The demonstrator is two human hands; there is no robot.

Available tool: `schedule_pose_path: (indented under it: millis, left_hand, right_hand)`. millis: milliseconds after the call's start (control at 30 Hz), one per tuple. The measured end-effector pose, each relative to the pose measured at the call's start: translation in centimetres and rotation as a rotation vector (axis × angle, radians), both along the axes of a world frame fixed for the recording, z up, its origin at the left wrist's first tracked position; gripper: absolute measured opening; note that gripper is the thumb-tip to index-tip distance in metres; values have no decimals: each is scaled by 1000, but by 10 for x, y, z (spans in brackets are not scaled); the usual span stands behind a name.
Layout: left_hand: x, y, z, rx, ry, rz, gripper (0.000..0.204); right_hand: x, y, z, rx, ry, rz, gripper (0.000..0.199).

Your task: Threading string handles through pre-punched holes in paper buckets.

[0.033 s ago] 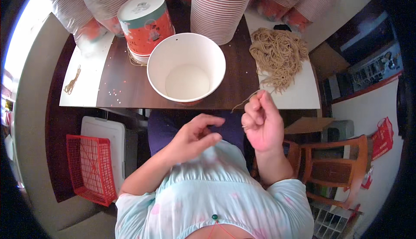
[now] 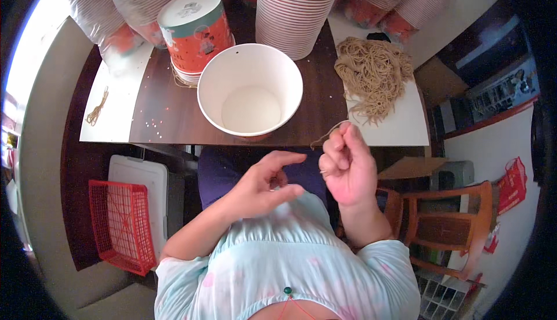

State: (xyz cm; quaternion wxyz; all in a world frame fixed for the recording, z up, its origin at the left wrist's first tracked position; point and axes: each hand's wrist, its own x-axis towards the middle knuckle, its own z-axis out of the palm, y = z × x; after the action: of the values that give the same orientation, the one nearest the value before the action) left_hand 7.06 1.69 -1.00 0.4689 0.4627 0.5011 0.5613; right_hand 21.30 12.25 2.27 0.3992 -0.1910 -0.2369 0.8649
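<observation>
Left hand (image 2: 261, 185) inches rightward, half-curled, empty — right hand (image 2: 350, 166), right of bucket (image 2: 249, 67), pinches cord (image 2: 326, 135), likely keeping end free.

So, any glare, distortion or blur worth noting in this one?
Head view: glare blows out the upper left rim; head view: the fisheye curves the wall and leaves black corners; head view: the bucket is bright inside, the chair dimmer; head view: left hand and right hand read clearly, but the string is thin and soft.
</observation>
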Motion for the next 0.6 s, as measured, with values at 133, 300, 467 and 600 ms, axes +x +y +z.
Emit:
schedule_pose_path:
  millis: [133, 300, 467, 600]
  left_hand:
    - [1, 9, 2, -93, -55, -254, 19]
    - [-17, -8, -22, -237, -146, -287, 17]
    - [-7, 3, -14, -237, -294, -156, 30]
    - [4, 15, -20, -22, -68, -274, 29]
  right_hand:
    - [-8, -6, 0, 15, -14, 24, 17]
    - [8, 13, -5, 23, -23, -142, 15]
    - [2, -1, -15, -26, -26, -62, 13]
    - [-5, -8, -12, -3, -28, -24, 13]
